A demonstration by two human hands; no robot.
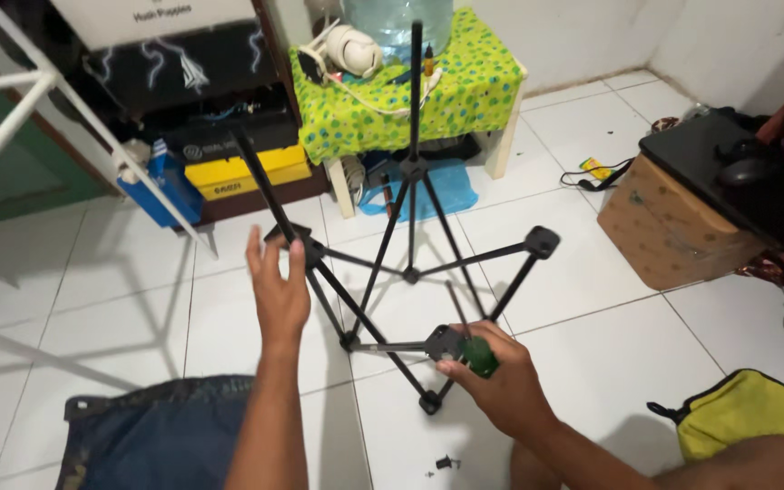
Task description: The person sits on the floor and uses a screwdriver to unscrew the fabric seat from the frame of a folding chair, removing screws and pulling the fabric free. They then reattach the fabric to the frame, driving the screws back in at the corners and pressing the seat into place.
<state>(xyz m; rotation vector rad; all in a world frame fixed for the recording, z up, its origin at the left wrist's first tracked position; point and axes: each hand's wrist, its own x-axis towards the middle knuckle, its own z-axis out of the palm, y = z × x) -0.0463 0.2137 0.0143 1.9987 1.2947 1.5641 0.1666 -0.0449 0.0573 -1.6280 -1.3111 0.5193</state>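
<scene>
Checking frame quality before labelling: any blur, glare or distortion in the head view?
Head view: even, soft indoor light, soft shadows of the black tripod on the white tile floor; mild sheen on tiles, no harsh glare. Left hand slightly motion-blurred; right hand sharp. Wide-angle bending shows at the edges.

Two hands (279,295), two black tripods (410,218) — perhaps two screws (446,464).

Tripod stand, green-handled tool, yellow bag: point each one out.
Tripod stand (412,172): head view, on the black centre pole above the leg hub.
Green-handled tool (480,357): head view, on the green handle gripped by the right hand (501,381).
Yellow bag (741,413): head view, on its yellow top panel.
</scene>
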